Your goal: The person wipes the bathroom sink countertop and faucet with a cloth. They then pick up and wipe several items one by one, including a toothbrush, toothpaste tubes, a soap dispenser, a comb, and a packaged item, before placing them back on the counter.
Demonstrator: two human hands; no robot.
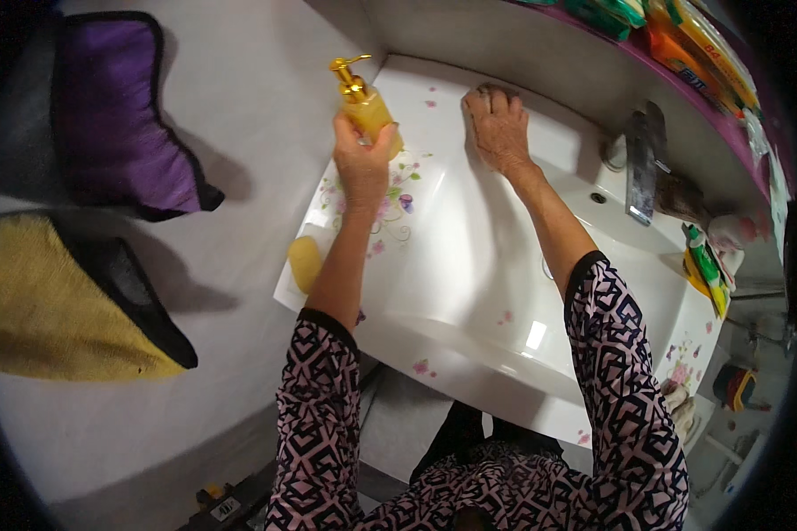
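Small bathroom here, with a white sink (469, 265) that has little flower prints on it, tucked against a pale wall. The person's left hand (361, 159) is lifted over the sink's left rim and wrapped around a yellow soap bottle (369, 111) with a gold pump top, so the bottle is held up in the air, tilted a bit, just above the flowered corner. The right hand (499, 126) is pressed flat, fingers together, on the back ledge of the sink near the corner; something dark peeks out from under the fingertips, can't tell what it is. Both arms come up from the bottom in black and pink patterned sleeves (624, 372).

Moving out from there: a yellow bar of soap (305, 262) sits on the sink's left edge, below the raised bottle. A chrome tap (642, 159) stands at the back right, well apart from the right hand. A green and yellow bottle (707, 265) lies by the right rim. On the wall to the left hang a purple towel (115, 106) and below it a yellow towel (53, 310). Up top right, a purple shelf (726, 124) holds colourful packets.
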